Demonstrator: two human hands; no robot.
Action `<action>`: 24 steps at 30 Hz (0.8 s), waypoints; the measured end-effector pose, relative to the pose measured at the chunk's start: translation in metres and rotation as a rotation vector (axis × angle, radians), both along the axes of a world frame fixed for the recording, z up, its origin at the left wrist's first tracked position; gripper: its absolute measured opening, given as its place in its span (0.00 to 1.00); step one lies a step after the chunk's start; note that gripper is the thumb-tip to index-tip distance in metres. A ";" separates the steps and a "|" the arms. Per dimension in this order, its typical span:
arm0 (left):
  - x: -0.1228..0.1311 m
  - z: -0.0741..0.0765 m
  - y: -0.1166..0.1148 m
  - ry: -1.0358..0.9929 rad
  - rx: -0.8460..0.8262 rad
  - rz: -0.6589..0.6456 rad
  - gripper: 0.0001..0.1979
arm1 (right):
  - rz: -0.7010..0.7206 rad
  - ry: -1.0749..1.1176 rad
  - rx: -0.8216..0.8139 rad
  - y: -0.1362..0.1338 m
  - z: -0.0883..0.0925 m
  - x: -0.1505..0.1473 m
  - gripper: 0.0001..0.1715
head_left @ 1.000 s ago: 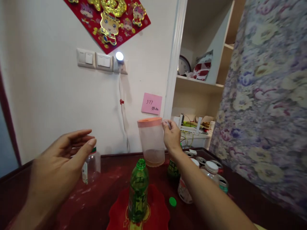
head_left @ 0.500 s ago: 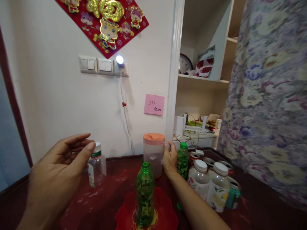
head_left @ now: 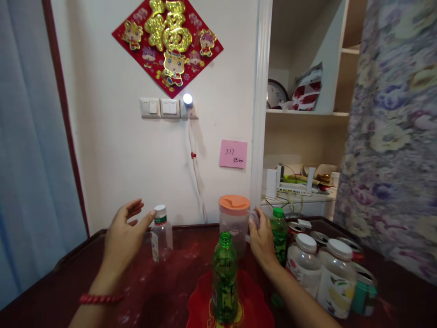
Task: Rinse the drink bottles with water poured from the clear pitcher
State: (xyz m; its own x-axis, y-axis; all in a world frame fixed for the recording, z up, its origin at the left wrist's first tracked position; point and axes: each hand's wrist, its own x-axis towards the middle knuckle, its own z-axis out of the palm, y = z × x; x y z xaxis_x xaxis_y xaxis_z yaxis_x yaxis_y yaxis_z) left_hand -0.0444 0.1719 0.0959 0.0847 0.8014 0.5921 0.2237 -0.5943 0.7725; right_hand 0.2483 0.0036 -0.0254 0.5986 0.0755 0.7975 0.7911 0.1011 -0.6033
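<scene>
My right hand (head_left: 262, 237) has its fingers closed round the handle of a clear plastic pitcher (head_left: 232, 225) with an orange lid, which stands upright near the wall. My left hand (head_left: 127, 230) is raised with fingers apart and nothing in it, just left of a clear bottle (head_left: 162, 234) with a white cap; whether it touches the bottle I cannot tell. In front of the pitcher, an uncapped green bottle (head_left: 224, 282) stands upright on a red scalloped tray (head_left: 254, 300). A green cap (head_left: 276, 299) lies on the table by my right forearm.
Right of my right arm stand a capped green bottle (head_left: 279, 232), two clear jars with white lids (head_left: 337, 278) and several cans (head_left: 364, 287). The dark red table (head_left: 184, 269) meets the wall behind. A white cord (head_left: 195, 177) hangs down to it.
The view has swung left and up a little. My left hand has moved farther forward, still open beside the clear bottle. My right hand stays at the pitcher's handle.
</scene>
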 end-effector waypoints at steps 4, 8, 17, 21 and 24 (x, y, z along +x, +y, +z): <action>0.006 -0.033 0.032 0.165 -0.026 0.021 0.47 | 0.025 -0.094 -0.035 -0.017 0.016 -0.012 0.28; 0.011 -0.062 0.046 0.270 -0.073 -0.008 0.46 | 0.040 -0.128 -0.065 -0.041 0.032 -0.020 0.24; 0.018 -0.059 0.031 0.239 -0.039 0.135 0.43 | 0.071 -0.059 -0.302 -0.079 0.054 -0.037 0.16; 0.030 -0.038 0.004 0.144 -0.031 0.138 0.36 | 0.207 -0.083 -0.796 -0.096 0.064 -0.032 0.07; 0.041 -0.025 -0.024 0.058 -0.045 0.006 0.32 | 0.228 -0.074 -1.176 -0.103 0.056 -0.028 0.10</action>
State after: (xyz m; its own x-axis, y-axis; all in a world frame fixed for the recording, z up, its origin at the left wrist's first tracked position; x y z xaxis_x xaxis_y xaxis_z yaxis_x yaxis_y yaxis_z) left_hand -0.0033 0.1475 0.0713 0.1130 0.8276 0.5498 0.2717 -0.5580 0.7841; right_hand 0.2202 -0.0997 0.0309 0.4327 0.8788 0.2012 0.8631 -0.3394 -0.3740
